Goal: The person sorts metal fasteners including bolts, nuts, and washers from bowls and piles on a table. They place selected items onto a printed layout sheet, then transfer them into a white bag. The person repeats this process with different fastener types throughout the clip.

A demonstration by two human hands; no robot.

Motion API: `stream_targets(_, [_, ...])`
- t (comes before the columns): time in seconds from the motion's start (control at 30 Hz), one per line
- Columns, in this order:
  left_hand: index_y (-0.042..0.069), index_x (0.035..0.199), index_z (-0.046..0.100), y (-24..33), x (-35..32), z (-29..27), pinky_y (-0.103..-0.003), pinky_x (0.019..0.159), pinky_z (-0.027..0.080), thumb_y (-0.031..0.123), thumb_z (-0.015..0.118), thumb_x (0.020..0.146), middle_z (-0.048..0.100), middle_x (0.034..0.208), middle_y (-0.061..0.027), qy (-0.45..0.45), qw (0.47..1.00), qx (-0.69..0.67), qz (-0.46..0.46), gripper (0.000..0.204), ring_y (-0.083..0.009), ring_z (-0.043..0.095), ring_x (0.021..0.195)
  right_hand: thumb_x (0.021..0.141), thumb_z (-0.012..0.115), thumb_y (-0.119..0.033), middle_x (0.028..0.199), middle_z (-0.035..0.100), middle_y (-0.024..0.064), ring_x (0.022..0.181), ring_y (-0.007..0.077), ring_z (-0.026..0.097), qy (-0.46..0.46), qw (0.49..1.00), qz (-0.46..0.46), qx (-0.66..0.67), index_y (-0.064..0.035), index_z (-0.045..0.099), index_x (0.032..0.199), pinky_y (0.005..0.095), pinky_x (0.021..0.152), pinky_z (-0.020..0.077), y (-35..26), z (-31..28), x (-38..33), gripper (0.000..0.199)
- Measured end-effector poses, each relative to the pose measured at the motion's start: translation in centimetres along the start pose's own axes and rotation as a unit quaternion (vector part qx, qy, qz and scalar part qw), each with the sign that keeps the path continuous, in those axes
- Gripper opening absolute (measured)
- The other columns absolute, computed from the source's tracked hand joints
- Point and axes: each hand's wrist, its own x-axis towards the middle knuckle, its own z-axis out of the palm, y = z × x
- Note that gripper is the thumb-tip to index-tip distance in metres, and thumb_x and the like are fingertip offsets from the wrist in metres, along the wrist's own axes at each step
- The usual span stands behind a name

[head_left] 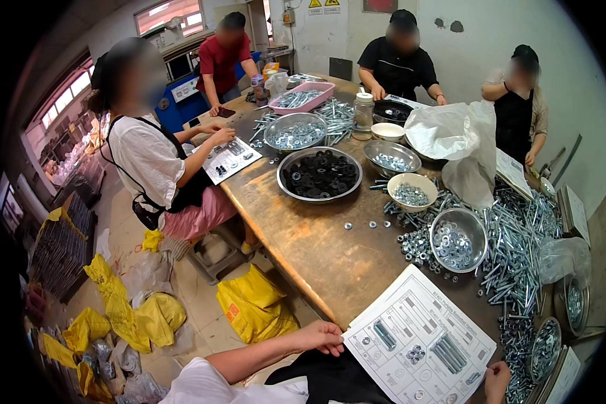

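A white printed hardware card (397, 323) lies tilted at the table's near edge, with line drawings on it. Metal bolts (447, 354), a few nuts (415, 354) and a shorter group of bolts (384, 334) sit on its face; whether a clear film covers them I cannot tell. My left hand (324, 337) has its fingers closed at the card's left edge. At the lower right edge, my right hand (497, 381) is curled against the card, its fingers partly hidden. Just beyond the card stands a steel bowl of washers (458, 239).
Loose bolts (518, 249) heap along the right side. A steel bowl of black washers (319, 174), a cream bowl (412, 192) and a pink tray (303, 97) stand farther off. Several people work around the wooden table (296, 236). Yellow sacks (256, 303) lie on the floor left.
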Motion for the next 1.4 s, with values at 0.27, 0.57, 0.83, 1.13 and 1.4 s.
stream_targets(0.27, [0.008, 0.106, 0.062, -0.6, -0.9, 0.7, -0.020, 0.068, 0.052, 0.025, 0.056, 0.098, 0.071, 0.100, -0.0033, 0.056, 0.997, -0.037, 0.027, 0.020, -0.0114, 0.070, 0.088, 0.069, 0.063, 0.000, 0.069, 0.063, 0.0086, 0.063, 0.0177, 0.059, 0.005, 0.973, 0.038, 0.227, 0.0023, 0.065, 0.084, 0.0309, 0.060, 0.0479, -0.2, -0.5, 0.4, 0.015])
stream_targets(0.57, [0.007, 0.104, 0.058, -0.5, -2.8, -3.5, -0.021, 0.064, 0.052, 0.019, 0.055, 0.098, 0.071, 0.097, -0.0067, 0.232, 0.956, -0.143, 0.113, 0.014, -0.0123, 0.070, 0.083, 0.080, 0.064, -0.001, 0.075, 0.058, -0.0010, 0.061, 0.0065, 0.055, -0.152, 0.909, 0.067, 0.382, 0.0023, 0.062, 0.105, 0.0210, 0.049, 0.0435, -11.9, 0.0, 2.0, 0.025])
stream_targets(0.83, [0.005, 0.111, 0.057, -0.3, -5.3, -11.5, -0.020, 0.069, 0.050, 0.020, 0.054, 0.098, 0.068, 0.096, -0.0026, 0.355, 0.914, -0.109, 0.166, 0.020, -0.0075, 0.065, 0.079, 0.084, 0.064, -0.007, 0.079, 0.061, -0.0026, 0.067, 0.0056, 0.058, -0.246, 0.880, 0.043, 0.404, -0.0042, 0.062, 0.107, 0.0194, 0.054, 0.0486, -21.9, 4.4, 4.2, 0.023])
stream_targets(1.13, [0.007, 0.106, 0.059, 0.5, -7.5, -21.0, -0.018, 0.065, 0.051, 0.016, 0.056, 0.097, 0.067, 0.091, -0.0004, 0.419, 0.874, -0.144, 0.198, 0.014, -0.0064, 0.063, 0.076, 0.086, 0.066, -0.014, 0.092, 0.066, -0.0003, 0.083, 0.0078, 0.064, -0.342, 0.849, 0.018, 0.402, -0.0066, 0.063, 0.111, 0.0209, 0.063, 0.0504, -32.4, 7.6, 5.6, 0.026])
stream_targets(1.4, [0.003, 0.117, 0.061, 2.2, -8.2, -28.7, -0.018, 0.061, 0.049, 0.011, 0.056, 0.097, 0.068, 0.094, -0.0010, 0.451, 0.833, -0.191, 0.255, 0.023, -0.0073, 0.062, 0.075, 0.086, 0.067, -0.009, 0.101, 0.064, 0.0024, 0.088, 0.0112, 0.061, -0.409, 0.783, -0.025, 0.468, -0.0056, 0.063, 0.115, 0.0262, 0.072, 0.0526, -39.4, 10.5, 5.4, 0.030])
